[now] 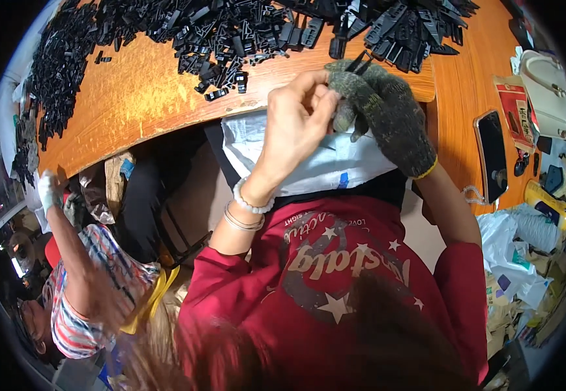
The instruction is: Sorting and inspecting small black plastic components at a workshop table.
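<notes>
My left hand (296,117) is bare, with bracelets at the wrist. Its fingers are pinched together against the fingertips of my gloved right hand, and whatever lies in them is too small or hidden to make out. My right hand (387,107) wears a dark knitted glove with a yellow cuff edge. Its fingers are curled round a black pointed plastic piece (359,63), whose narrow tips stick out above the glove. Both hands are just off the table's near edge, over a white sheet or bag (302,176) across my lap.
Heaps of small black plastic clips (224,36) and longer pointed black pieces (397,32) cover the far side of the wooden table (133,98). On the right lie a phone (491,156), a red packet (516,112) and a white bag (547,91). A co-worker (94,280) sits at left.
</notes>
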Demonstrator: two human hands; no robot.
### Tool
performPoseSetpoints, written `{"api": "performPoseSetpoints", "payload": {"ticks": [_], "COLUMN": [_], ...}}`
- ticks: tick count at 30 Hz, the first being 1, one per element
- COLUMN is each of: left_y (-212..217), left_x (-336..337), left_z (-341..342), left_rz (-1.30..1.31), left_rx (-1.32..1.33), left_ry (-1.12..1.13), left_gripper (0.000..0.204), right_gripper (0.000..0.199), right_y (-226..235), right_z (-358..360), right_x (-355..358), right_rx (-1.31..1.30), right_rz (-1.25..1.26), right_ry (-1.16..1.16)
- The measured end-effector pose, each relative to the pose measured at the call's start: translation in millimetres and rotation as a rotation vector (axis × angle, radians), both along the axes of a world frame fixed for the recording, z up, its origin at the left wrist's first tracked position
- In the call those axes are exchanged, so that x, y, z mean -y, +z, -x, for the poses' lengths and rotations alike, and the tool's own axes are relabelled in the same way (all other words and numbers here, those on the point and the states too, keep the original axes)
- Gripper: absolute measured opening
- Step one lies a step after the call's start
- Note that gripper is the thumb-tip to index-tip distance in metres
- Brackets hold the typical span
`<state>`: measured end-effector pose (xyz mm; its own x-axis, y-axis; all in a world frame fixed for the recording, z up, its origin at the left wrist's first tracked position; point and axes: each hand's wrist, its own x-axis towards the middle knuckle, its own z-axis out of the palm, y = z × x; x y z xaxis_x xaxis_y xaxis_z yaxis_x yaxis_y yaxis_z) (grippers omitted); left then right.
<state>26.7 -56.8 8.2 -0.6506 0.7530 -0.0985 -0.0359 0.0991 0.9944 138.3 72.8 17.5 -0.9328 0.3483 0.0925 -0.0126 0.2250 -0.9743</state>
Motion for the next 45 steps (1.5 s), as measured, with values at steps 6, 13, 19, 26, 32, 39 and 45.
{"api": "performPoseSetpoints", "payload": {"ticks": [6, 13, 19, 26, 32, 39, 45], "left_y": [2, 11, -10, -15, -17, -12, -13], "left_x": [18, 16, 6, 2, 3, 10, 11], "left_z": [56, 44, 38, 42, 46, 49, 50], "left_rz": [0.332, 0.251, 0.073, -0.012, -0.037, -0.091, -0.106], "left_rx": [-1.235, -1.218, -1.094, -1.047, -1.015, -0.854, -0.852], "left_ry": [0.246, -0.003, -0.046, -0.056, -0.07, -0.142, -0.148], "left_gripper": [0.016, 0.016, 0.01, 0.009, 0.012, 0.014, 0.013], "right_gripper": [0.024, 0.025, 0.03, 0.029, 0.034, 0.035, 0.035], "right_y": [8, 13, -2, 3, 5, 7, 29], "right_z": [9, 10, 7, 15, 21, 36, 57], "right_x": [-5, -7, -12, -20, -22, -22, -13], "right_rx": [0.296, 0.38, 0.155, 0.059, 0.166, 0.213, 0.318], "right_rz": [0.176, 0.279, -0.392, -0.685, -0.932, -1.142, -1.043], "right_ry": [-0.084, -0.122, -0.146, 0.032, 0.109, 0.243, 0.313]}}
